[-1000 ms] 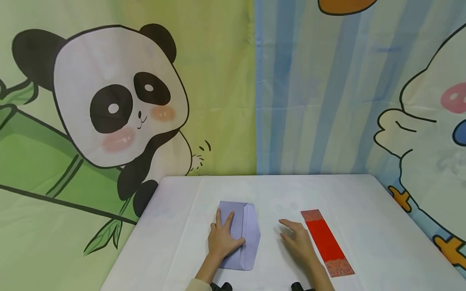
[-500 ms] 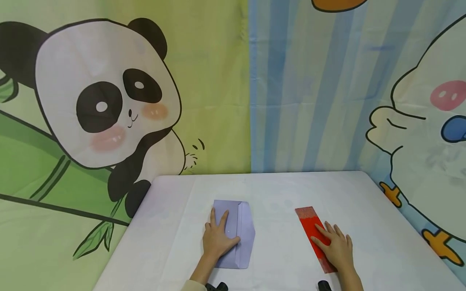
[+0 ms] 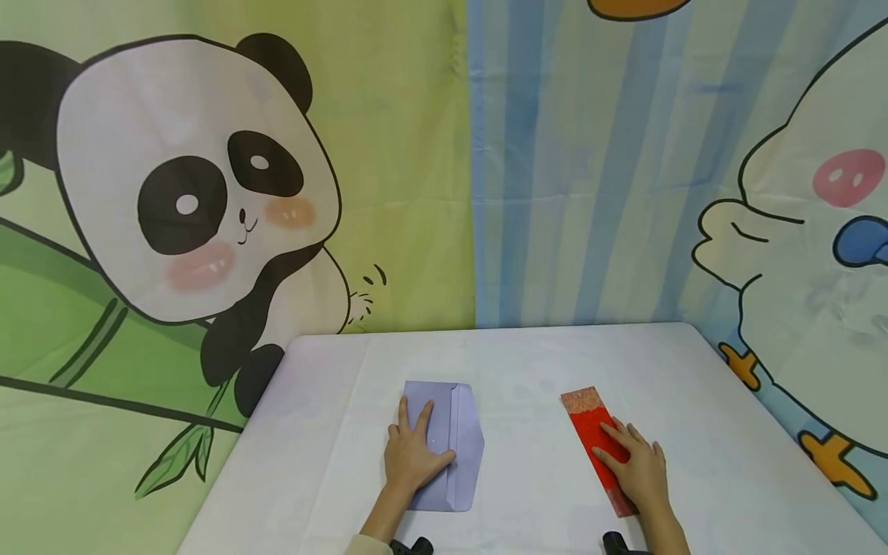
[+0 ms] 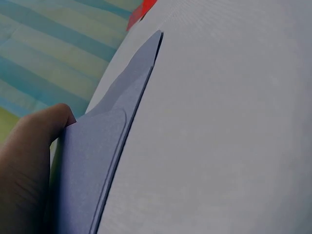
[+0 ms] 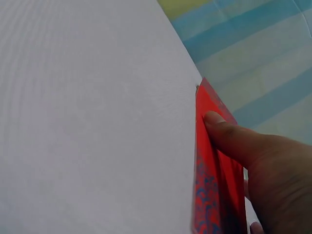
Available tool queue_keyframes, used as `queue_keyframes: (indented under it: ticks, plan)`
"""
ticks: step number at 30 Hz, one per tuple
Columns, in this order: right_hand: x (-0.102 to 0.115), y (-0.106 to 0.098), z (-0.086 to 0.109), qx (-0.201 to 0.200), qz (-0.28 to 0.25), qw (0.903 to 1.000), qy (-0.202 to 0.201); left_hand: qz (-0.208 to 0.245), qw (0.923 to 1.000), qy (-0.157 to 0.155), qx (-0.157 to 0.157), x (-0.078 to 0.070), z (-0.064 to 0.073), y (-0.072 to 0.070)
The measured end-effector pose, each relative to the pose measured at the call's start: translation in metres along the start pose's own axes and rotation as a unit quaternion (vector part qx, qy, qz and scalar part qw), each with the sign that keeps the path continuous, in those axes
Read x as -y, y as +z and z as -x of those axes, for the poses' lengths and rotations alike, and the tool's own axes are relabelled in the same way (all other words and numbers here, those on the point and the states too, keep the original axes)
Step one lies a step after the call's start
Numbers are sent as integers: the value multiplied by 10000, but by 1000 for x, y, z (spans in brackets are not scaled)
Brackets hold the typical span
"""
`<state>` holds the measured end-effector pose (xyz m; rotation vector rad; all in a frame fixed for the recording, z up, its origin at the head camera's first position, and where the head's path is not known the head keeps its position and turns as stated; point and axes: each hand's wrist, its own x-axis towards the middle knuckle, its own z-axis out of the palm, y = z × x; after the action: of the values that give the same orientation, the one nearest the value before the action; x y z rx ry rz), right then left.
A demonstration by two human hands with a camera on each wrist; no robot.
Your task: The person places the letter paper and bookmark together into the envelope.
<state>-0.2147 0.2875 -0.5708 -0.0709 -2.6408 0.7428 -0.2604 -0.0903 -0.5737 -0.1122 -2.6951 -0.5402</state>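
A lilac paper envelope (image 3: 468, 451) lies on the white table, its long side flap at the right. My left hand (image 3: 412, 460) rests on it with the fingers spread. In the left wrist view the thumb lies at the edge of the envelope (image 4: 92, 151). To the right is a long red paper strip (image 3: 586, 424) with speckled, patterned ends. My right hand (image 3: 642, 470) grips it near the middle. The right wrist view shows the thumb pressed on the red strip (image 5: 207, 146) and fingertips past its far edge. The strip looks slightly bent there.
The white table (image 3: 513, 362) stands before a curtain with a large panda (image 3: 208, 177) on the left and a white cartoon animal (image 3: 798, 324) on the right. Dark wrist straps show at the bottom.
My right hand has moved rightward onto the red strip and taken hold of it; its far end has lately tilted slightly. My left hand stays on the envelope. The head view has shifted a little.
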Motion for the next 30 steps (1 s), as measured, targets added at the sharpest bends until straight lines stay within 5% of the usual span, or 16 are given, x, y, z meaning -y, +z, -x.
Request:
queue_keyframes:
  ticks: [10,15,20,25,27,28,30]
  plan:
    - [2,3,-3,-347,-431,9984,88,75,9999,30,-65,0,-1,-1]
    - [4,1,-4,-269,-1241,9889,768,77,10000,0,-53,0,0,-1]
    - [9,-2,-5,68,-2083,9627,1728,37,10000,-20,37,0,-1,0]
    - [18,-5,-8,685,-3661,8870,2728,29,10000,-14,40,0,0,0]
    - [24,-3,-8,879,-3963,8699,2801,26,10000,-13,34,0,0,-1]
    - [28,-1,-8,973,-3969,8716,2708,15,10000,-17,36,0,0,0]
    - [37,6,-7,1176,-3701,8910,2351,4,10000,-24,39,0,0,0]
